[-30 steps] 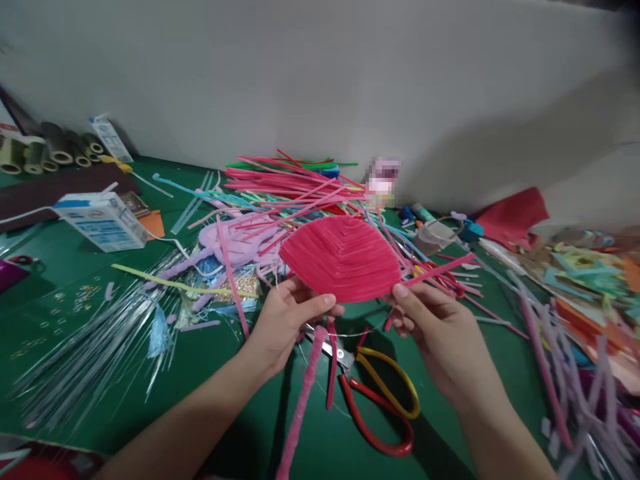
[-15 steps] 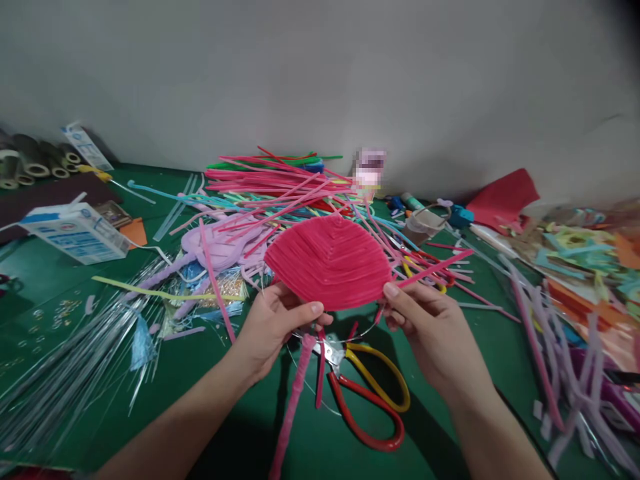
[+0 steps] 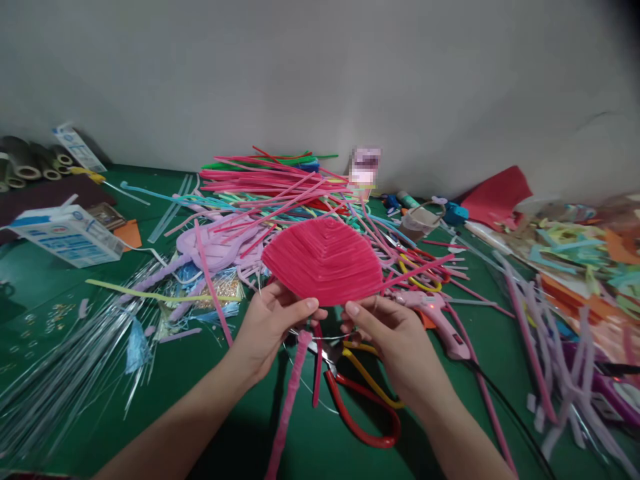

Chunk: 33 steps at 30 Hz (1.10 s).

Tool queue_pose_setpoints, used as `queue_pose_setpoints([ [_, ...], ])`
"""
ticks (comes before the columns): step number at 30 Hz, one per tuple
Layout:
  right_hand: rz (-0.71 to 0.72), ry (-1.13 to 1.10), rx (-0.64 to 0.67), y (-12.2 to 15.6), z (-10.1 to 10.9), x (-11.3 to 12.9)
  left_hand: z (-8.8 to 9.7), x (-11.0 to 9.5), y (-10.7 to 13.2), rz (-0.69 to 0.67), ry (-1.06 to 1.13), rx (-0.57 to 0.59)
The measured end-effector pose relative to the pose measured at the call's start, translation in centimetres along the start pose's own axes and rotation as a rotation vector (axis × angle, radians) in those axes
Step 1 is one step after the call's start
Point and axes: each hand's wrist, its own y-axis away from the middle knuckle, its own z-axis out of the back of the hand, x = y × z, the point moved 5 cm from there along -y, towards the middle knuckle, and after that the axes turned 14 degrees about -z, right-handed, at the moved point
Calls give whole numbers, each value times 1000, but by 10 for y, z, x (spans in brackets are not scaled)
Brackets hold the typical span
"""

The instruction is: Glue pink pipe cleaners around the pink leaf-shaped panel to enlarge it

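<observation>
Between my hands is a deep pink pipe-cleaner fan point(image 3: 325, 263), its strips laid side by side in V-shaped rows. My left hand point(image 3: 285, 317) pinches its lower left edge, thumb in front and fingers behind. At the lower edge, right of the middle, my right hand point(image 3: 383, 327) grips it the same way. A bare wire curves below the panel, partly hidden by my fingers. The pink wrapped handle point(image 3: 287, 407) hangs beneath, beside a loose pink strip end point(image 3: 317, 373). Scissors with red and yellow handles point(image 3: 367, 427) lie on the table below, partly behind my right hand.
A pink glue gun point(image 3: 445, 323) lies right of my right hand, its cord running toward the front. Pipe cleaners point(image 3: 270, 180) are heaped behind the fan. Left are a purple fan point(image 3: 220, 243), silvery strands point(image 3: 75, 373) and a carton point(image 3: 70, 233). Purple strips point(image 3: 565, 373) lie right.
My right hand has slid left along the fan's lower edge, from its right corner to nearer my left hand. The glue gun it was covering now shows. My left hand keeps its hold.
</observation>
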Motion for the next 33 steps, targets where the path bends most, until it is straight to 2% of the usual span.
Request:
queue_pose_setpoints([
  [8,21,-38,-57,-2,-3,-2,-2,2,3,13,-18,35],
  [13,38,-16,-90,-4,-2,-2,-2,1,3,16,-43,12],
  [20,54,-4,-54,-5,-1,-3,-1,2,1,20,-54,-1],
  [23,87,21,-76,-4,6,0,3,3,0,22,-47,-24],
  [28,197,-25,-239,0,28,9,5,2,-1,18,-30,-18],
  [33,212,-58,-190,1,30,12,3,2,0,25,-20,13],
])
